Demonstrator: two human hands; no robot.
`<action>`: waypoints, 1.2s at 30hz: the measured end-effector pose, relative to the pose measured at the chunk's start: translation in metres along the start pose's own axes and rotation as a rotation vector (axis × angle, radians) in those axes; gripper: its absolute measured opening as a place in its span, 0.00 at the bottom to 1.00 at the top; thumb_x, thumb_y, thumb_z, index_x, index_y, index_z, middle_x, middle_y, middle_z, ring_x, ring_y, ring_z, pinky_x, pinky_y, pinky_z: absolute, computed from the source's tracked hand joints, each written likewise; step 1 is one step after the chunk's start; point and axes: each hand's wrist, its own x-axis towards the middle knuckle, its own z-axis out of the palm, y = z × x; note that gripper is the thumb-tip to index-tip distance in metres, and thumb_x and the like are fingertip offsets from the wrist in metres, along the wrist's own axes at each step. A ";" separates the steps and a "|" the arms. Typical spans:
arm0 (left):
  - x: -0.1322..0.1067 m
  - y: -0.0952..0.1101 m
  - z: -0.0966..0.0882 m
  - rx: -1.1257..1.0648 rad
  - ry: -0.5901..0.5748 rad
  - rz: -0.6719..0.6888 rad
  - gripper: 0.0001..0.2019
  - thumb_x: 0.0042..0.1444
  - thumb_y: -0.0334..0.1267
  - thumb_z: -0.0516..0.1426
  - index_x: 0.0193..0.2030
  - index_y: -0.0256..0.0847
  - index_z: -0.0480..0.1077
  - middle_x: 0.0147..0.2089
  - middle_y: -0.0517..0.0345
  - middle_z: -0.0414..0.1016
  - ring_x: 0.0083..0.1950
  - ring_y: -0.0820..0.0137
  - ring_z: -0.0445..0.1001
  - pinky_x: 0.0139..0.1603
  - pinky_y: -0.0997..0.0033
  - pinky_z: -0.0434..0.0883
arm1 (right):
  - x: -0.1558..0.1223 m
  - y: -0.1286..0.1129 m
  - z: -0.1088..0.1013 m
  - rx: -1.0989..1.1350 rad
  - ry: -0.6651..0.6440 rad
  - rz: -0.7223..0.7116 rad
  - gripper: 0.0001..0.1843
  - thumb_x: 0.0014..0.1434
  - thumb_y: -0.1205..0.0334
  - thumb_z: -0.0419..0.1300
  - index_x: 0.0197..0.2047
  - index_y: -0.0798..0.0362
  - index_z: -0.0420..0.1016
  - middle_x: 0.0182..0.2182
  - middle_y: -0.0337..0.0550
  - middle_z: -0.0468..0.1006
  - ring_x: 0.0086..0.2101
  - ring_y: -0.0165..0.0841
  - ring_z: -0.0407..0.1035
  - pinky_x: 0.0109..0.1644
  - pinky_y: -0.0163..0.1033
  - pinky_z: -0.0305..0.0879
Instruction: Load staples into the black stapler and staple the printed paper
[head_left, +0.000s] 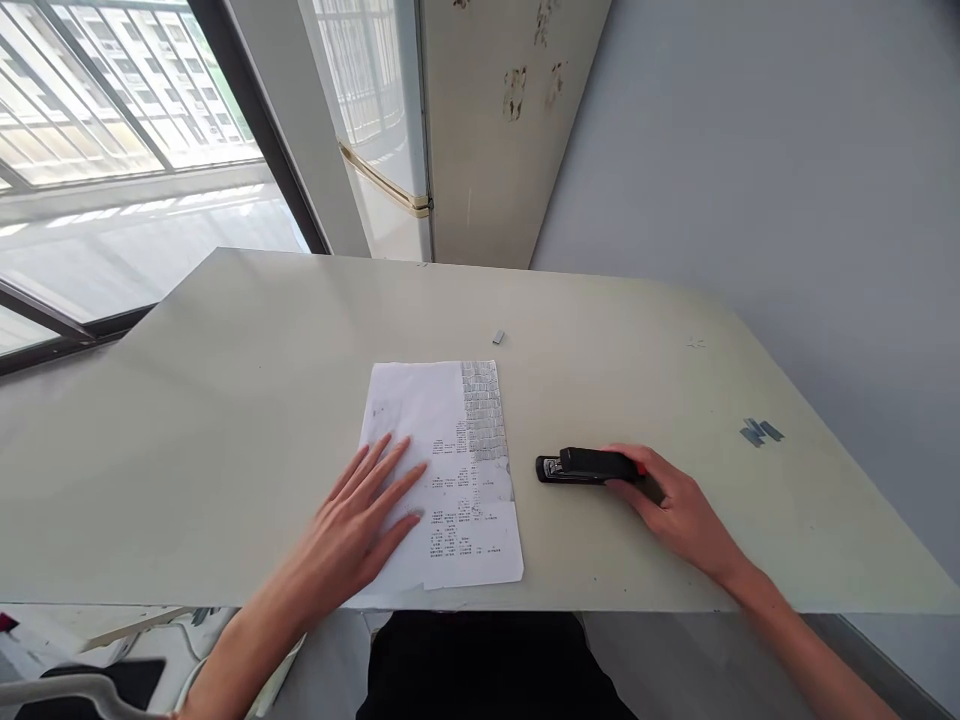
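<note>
Closest to us, our left hand lies flat with fingers apart on the paper, whose small printed lines we cannot read. Right of it, our right hand is clamped around the rear of the black stapler on the counter. Beyond, we see staple rows filling the sheet's upper right corner, grey strips farther right, and, past the paper, one small grey piece.
</note>
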 end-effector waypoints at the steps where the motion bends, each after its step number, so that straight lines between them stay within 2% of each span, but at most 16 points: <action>1: 0.001 0.001 0.002 0.005 0.006 -0.020 0.31 0.75 0.51 0.53 0.81 0.56 0.51 0.82 0.57 0.48 0.81 0.50 0.47 0.78 0.34 0.54 | 0.002 0.001 0.000 0.022 -0.005 -0.002 0.19 0.73 0.45 0.56 0.63 0.37 0.72 0.61 0.47 0.78 0.53 0.46 0.75 0.34 0.42 0.77; 3: 0.004 0.003 0.006 0.020 -0.004 -0.052 0.33 0.74 0.53 0.53 0.81 0.55 0.49 0.83 0.55 0.47 0.82 0.49 0.46 0.78 0.34 0.54 | 0.006 0.001 -0.001 0.049 -0.008 -0.022 0.18 0.73 0.45 0.56 0.62 0.37 0.73 0.60 0.45 0.78 0.54 0.44 0.75 0.47 0.46 0.78; 5: 0.006 0.002 0.008 0.039 -0.027 -0.077 0.34 0.74 0.54 0.53 0.82 0.55 0.48 0.83 0.55 0.45 0.82 0.48 0.45 0.77 0.34 0.54 | 0.009 0.001 -0.002 0.069 0.006 -0.029 0.18 0.72 0.45 0.57 0.61 0.37 0.74 0.59 0.43 0.79 0.54 0.43 0.74 0.57 0.50 0.75; 9: 0.010 0.004 0.008 0.080 0.007 -0.097 0.33 0.75 0.52 0.52 0.82 0.56 0.47 0.83 0.54 0.45 0.82 0.47 0.46 0.77 0.33 0.55 | 0.010 0.004 -0.004 0.201 0.012 0.017 0.20 0.73 0.43 0.56 0.62 0.38 0.74 0.60 0.43 0.79 0.57 0.43 0.74 0.60 0.49 0.74; 13: 0.026 0.033 0.010 0.023 0.047 -0.067 0.33 0.75 0.47 0.53 0.82 0.54 0.46 0.82 0.54 0.52 0.81 0.51 0.51 0.77 0.38 0.61 | 0.010 0.006 -0.003 0.357 0.107 0.080 0.22 0.77 0.43 0.47 0.61 0.42 0.74 0.59 0.45 0.81 0.62 0.42 0.72 0.68 0.51 0.66; 18: 0.063 0.074 0.028 -0.103 0.076 0.010 0.26 0.75 0.43 0.53 0.77 0.54 0.58 0.75 0.57 0.68 0.79 0.53 0.59 0.75 0.41 0.65 | 0.016 0.002 -0.003 0.384 0.141 0.081 0.23 0.77 0.43 0.47 0.60 0.47 0.74 0.57 0.48 0.83 0.58 0.41 0.75 0.66 0.50 0.69; 22: 0.083 0.084 0.034 -0.197 0.140 -0.054 0.19 0.75 0.42 0.53 0.70 0.52 0.68 0.68 0.55 0.76 0.74 0.54 0.67 0.70 0.42 0.71 | 0.018 0.001 -0.003 0.353 0.139 0.055 0.24 0.77 0.44 0.45 0.59 0.46 0.75 0.57 0.48 0.83 0.57 0.41 0.76 0.63 0.49 0.72; 28: 0.088 0.088 0.024 -0.339 0.257 -0.254 0.14 0.74 0.45 0.54 0.60 0.51 0.75 0.60 0.55 0.80 0.67 0.55 0.75 0.65 0.46 0.76 | 0.020 0.005 -0.005 0.361 0.124 0.035 0.24 0.77 0.43 0.45 0.60 0.45 0.74 0.56 0.46 0.84 0.54 0.40 0.78 0.63 0.50 0.72; 30: 0.086 0.091 0.020 -0.404 0.254 -0.353 0.14 0.73 0.48 0.55 0.58 0.52 0.76 0.60 0.55 0.80 0.65 0.54 0.76 0.58 0.51 0.81 | 0.020 0.005 -0.010 0.348 0.082 0.034 0.23 0.77 0.43 0.46 0.60 0.44 0.74 0.57 0.46 0.83 0.56 0.41 0.77 0.64 0.51 0.71; 32: 0.084 0.094 0.016 -0.496 0.227 -0.475 0.15 0.71 0.52 0.56 0.57 0.52 0.76 0.60 0.55 0.80 0.64 0.53 0.77 0.46 0.58 0.84 | 0.021 0.006 -0.015 0.284 0.008 0.003 0.21 0.75 0.43 0.51 0.61 0.43 0.74 0.58 0.45 0.81 0.58 0.42 0.75 0.65 0.52 0.70; 33: 0.082 0.096 0.015 -0.551 0.210 -0.534 0.16 0.71 0.54 0.56 0.57 0.52 0.76 0.60 0.54 0.80 0.63 0.53 0.78 0.43 0.60 0.84 | 0.021 0.006 -0.017 0.240 -0.024 -0.020 0.20 0.73 0.44 0.55 0.61 0.42 0.74 0.58 0.44 0.81 0.58 0.43 0.74 0.64 0.53 0.71; 34: 0.081 0.098 0.015 -0.607 0.199 -0.580 0.17 0.70 0.55 0.56 0.58 0.52 0.75 0.61 0.54 0.79 0.63 0.53 0.78 0.44 0.60 0.84 | 0.020 0.005 -0.019 0.198 -0.043 -0.046 0.19 0.72 0.45 0.58 0.61 0.41 0.74 0.58 0.44 0.81 0.57 0.44 0.74 0.63 0.53 0.72; 36: 0.077 0.102 0.016 -0.718 0.200 -0.637 0.17 0.71 0.56 0.57 0.59 0.53 0.74 0.64 0.54 0.78 0.65 0.53 0.77 0.55 0.55 0.82 | 0.019 0.004 -0.019 0.147 -0.022 -0.100 0.17 0.70 0.49 0.62 0.59 0.41 0.75 0.56 0.43 0.81 0.55 0.44 0.76 0.60 0.53 0.74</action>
